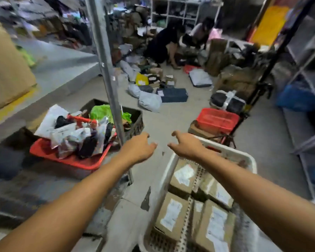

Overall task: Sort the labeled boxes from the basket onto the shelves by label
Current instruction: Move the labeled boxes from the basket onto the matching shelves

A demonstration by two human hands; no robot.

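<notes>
About five labeled boxes [173, 213] lie packed flat in the one white basket [168, 171], white labels up; the lower edge hides any others. Both hands hover above the basket's far end, holding nothing: the left hand [138, 148] just left of its rim, the right hand [186, 144] over its far wall, fingers loosely spread. The boxes sit tight together, so I judge a hasty one-handed pull could drag a neighbour or smudge a label reading. Left of the basket stands a metal shelf post [105, 70].
</notes>
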